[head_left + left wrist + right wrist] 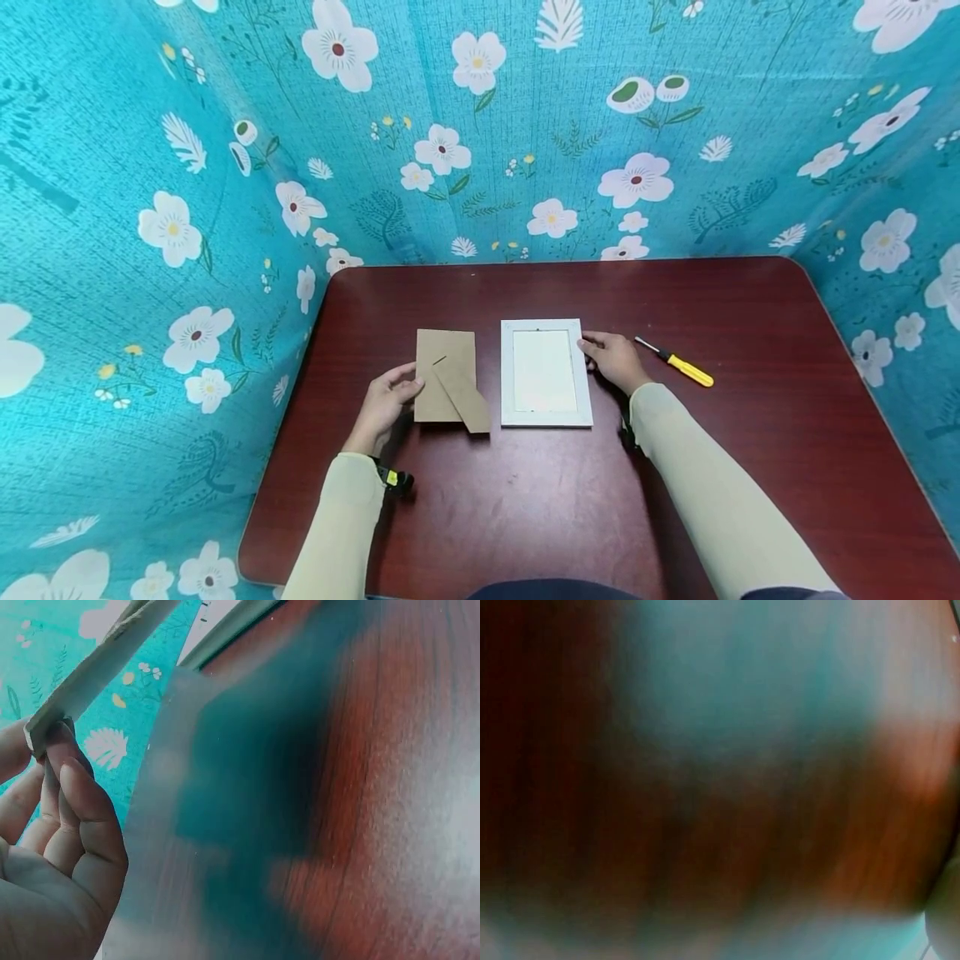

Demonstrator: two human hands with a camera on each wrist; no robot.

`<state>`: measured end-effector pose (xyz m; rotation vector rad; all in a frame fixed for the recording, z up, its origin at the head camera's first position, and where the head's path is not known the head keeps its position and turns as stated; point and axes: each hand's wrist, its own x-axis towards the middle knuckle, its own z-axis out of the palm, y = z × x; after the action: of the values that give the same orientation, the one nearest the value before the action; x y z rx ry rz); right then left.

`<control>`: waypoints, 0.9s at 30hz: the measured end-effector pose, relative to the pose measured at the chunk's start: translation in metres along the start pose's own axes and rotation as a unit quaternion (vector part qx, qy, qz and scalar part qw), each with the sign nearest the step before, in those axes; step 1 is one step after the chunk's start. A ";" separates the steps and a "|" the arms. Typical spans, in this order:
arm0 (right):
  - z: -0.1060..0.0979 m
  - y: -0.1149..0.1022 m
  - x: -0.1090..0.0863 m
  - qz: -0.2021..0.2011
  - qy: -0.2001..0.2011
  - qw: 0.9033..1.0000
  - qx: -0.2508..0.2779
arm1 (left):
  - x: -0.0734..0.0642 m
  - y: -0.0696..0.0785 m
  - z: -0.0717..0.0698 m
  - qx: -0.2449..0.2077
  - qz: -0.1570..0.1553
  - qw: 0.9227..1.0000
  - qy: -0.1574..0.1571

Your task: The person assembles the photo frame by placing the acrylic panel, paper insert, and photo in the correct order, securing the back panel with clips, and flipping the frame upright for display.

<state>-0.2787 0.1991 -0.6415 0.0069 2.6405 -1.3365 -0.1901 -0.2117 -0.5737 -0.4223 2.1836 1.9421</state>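
A brown picture-frame backing board (427, 400) with an angled easel leg (467, 400) is on the left in the head view. My left hand (386, 406) pinches its left edge between thumb and fingers; the left wrist view shows the board (97, 671) edge-on, raised above the tabletop. Right of it is a white picture frame (507, 375) surrounding a pale, bright panel (543, 371). My right hand (615, 360) holds the frame's right edge near the upper corner, its fingers partly hidden. The right wrist view is mostly blurred tabletop and reflections.
A screwdriver (688, 370) with a yellow handle lies right of my right hand on the dark red wooden table (510, 517). Blue-green floral cloth (517, 125) hangs behind the table and along both sides.
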 end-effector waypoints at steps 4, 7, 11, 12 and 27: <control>0.000 0.000 -0.001 -0.002 -0.002 1.000 0.006 | 0.000 -0.002 0.006 -0.017 0.003 1.000 -0.003; 0.000 -0.001 -0.001 -0.002 -0.002 1.000 0.009 | 0.001 -0.005 0.011 -0.026 -0.002 1.000 -0.006; 0.000 -0.001 -0.001 -0.004 0.003 1.000 0.001 | 0.001 -0.008 0.016 -0.042 -0.007 0.999 -0.009; 0.000 -0.001 -0.001 -0.005 0.004 1.000 -0.001 | 0.000 -0.009 0.017 -0.046 -0.007 0.999 -0.008; 0.000 -0.002 0.000 -0.016 0.004 1.000 -0.002 | 0.003 -0.007 0.029 -0.085 -0.009 0.996 -0.021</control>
<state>-0.2785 0.1983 -0.6401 -0.0311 2.6613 -1.3447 -0.1920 -0.1837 -0.5848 -0.4216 1.9891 2.1158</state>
